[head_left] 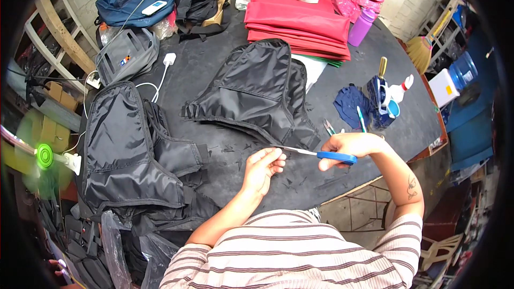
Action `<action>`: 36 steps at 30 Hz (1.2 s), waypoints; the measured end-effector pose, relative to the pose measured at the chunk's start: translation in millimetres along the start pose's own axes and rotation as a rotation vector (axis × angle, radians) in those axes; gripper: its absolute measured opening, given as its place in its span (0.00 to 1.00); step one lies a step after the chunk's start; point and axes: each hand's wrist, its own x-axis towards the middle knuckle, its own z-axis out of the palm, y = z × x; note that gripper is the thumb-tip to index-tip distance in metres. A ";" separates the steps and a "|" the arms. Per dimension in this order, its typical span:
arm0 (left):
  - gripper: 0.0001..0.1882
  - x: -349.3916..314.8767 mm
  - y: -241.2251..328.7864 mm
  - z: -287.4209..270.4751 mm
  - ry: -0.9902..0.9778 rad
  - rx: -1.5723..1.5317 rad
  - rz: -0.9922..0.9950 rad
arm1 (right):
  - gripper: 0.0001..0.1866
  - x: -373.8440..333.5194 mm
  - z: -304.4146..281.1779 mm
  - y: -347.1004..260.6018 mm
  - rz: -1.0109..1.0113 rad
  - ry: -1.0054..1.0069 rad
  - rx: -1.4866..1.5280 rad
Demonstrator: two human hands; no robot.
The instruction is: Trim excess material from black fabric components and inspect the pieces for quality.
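Note:
My right hand point(350, 147) grips a pair of scissors with blue handles point(337, 157). Their blades point left, toward the lower edge of a black sewn fabric piece point(243, 93) that lies on the dark table. Close to the blade tips, my left hand point(261, 170) has its thumb and finger pinched together. What sits in that pinch is too small or hidden to make out. Further left rests a second, similar black fabric piece point(120, 144) with bound edges. Beyond my right hand lie green-handled snips point(329, 127) and a teal pen-like tool point(361, 119).
Folded red fabric point(297, 21) is stacked at the back, beside a purple bottle point(362, 27). A blue backpack point(134, 2) and a grey bag point(127, 56) stand at the back left. A dark blue holder point(379, 101) is on the right; a green fan point(45, 156) is far left.

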 end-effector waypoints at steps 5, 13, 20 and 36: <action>0.07 2.0 -2.7 -3.7 0.003 -0.027 -0.010 | 0.24 8.0 8.2 4.5 -0.043 0.019 0.096; 0.07 0.7 -1.6 -4.8 0.000 -0.060 -0.028 | 0.22 9.5 13.9 6.9 -0.020 0.103 0.192; 0.16 -0.8 28.7 -4.4 -0.067 0.432 -0.024 | 0.20 3.4 8.8 17.5 -0.051 0.074 0.147; 0.25 119.2 112.6 8.0 -0.008 1.930 0.862 | 0.10 -4.5 81.5 123.8 -0.571 0.137 0.852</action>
